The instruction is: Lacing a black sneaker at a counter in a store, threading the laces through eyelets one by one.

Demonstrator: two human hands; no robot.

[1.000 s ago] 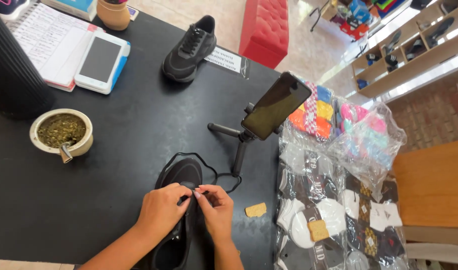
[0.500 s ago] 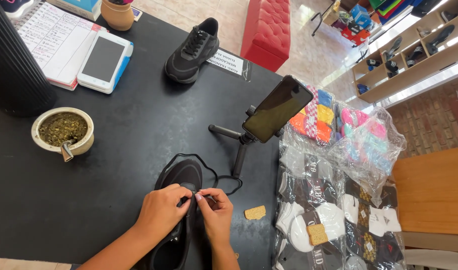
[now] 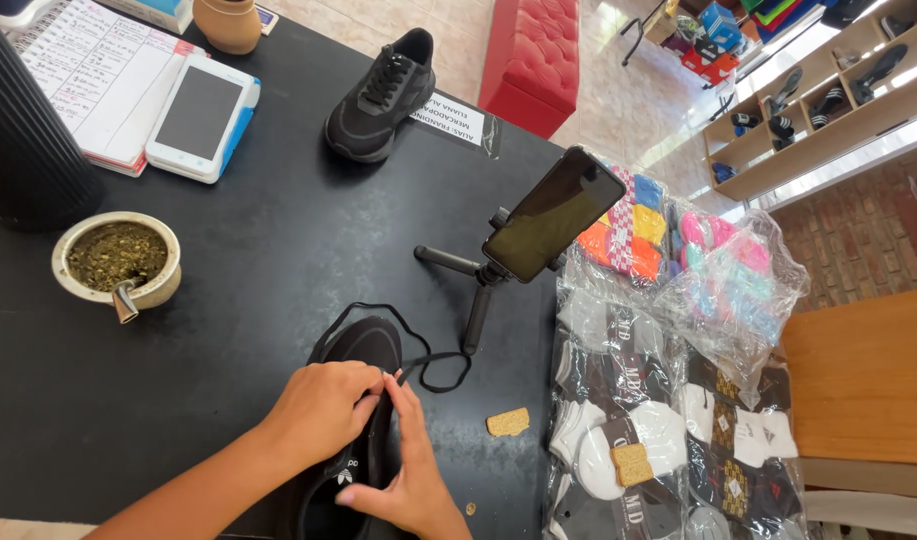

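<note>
**Black shoe, black lace**

Black shoe [image 3: 353,420] lay at the table's [image 3: 228,300] near edge. The left hand [image 3: 323,410] pressed its tongue, fingers curled together. The right hand [image 3: 413,475] pinched the lace [image 3: 428,360]. That thin lace could slip out. Farther right, a white sign [image 3: 453,120] lay flat, and clear sock packs [image 3: 668,400] showed bright colours.

The right hand [image 3: 410,470] has slid down the black shoe [image 3: 353,400], fingers now pointing up toward the lace [image 3: 428,360].
</note>
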